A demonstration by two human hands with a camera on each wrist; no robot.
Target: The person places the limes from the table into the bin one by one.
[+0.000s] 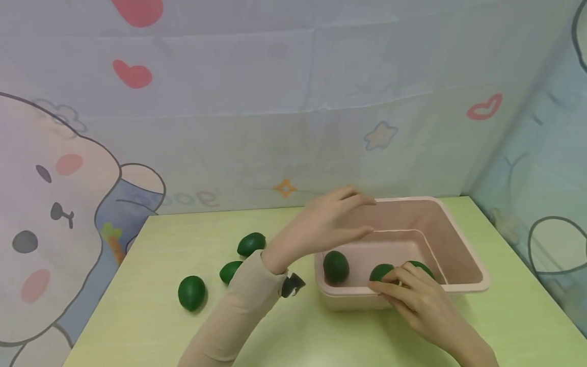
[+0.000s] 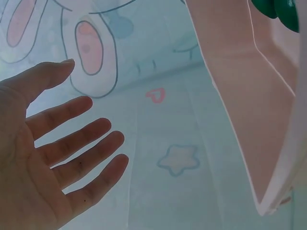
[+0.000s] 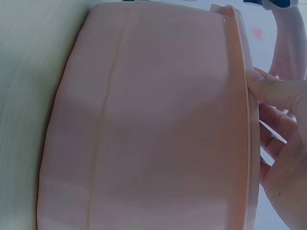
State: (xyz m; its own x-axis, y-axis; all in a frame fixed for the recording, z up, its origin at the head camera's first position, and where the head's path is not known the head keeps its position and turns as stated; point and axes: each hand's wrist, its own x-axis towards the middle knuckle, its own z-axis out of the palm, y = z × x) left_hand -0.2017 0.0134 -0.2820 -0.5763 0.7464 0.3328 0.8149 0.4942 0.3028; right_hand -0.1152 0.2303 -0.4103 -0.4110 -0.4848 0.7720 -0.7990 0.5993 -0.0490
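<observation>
A pale pink plastic box (image 1: 460, 244) stands on the table, with dark green lime-shaped fruits (image 1: 336, 267) inside it. My left hand (image 1: 327, 224) is above the box's left side, its fingers spread and nothing held; in the left wrist view the palm faces the camera, apart from the box. My right hand (image 1: 419, 300) is at the near rim. In the right wrist view its thumb touches the rim (image 3: 252, 143) and the other fingers lie beyond it, pinching the edge. Those fingers partly cover two fruits in the box.
Left of the box, three more green fruits (image 1: 191, 293) lie on the yellow-green table (image 1: 151, 265), one partly behind the left sleeve (image 1: 243, 300). A dark piece (image 1: 292, 285) is attached at the left wrist. A printed cloth (image 1: 238, 137) hangs behind the table.
</observation>
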